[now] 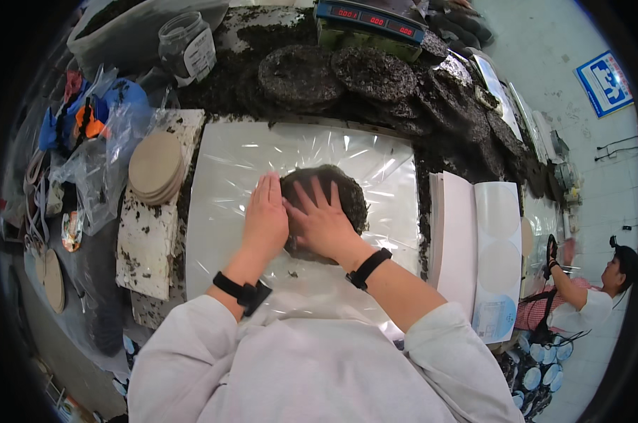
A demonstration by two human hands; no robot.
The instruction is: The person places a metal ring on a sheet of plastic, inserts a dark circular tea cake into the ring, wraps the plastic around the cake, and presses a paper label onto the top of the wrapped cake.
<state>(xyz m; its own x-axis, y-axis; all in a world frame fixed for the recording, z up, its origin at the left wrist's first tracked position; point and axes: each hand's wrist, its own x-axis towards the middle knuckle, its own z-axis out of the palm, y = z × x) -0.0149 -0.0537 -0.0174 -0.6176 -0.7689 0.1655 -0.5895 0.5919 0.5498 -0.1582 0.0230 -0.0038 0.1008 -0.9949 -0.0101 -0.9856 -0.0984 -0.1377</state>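
Note:
A round, dark, flaky cake (352, 201), which looks like dried seaweed, lies on a stack of clear plastic sheets (227, 158) in front of me. My right hand (324, 224) is pressed flat on top of it, fingers spread. Against the cake's left edge rests my left hand (265, 217), its fingers straight and held together. Neither hand grips anything. Both palms are hidden, and my right hand covers part of the cake's surface. A few dark crumbs lie on the plastic just below the cake.
Beyond the plastic are piled dark cakes (375, 74) and a digital scale (368, 21). A clear jar (187, 48) stands at the far left. Brown cardboard discs (155, 166) are stacked left; a roll of round labels (497, 247) lies right. Another person (576, 299) works further right.

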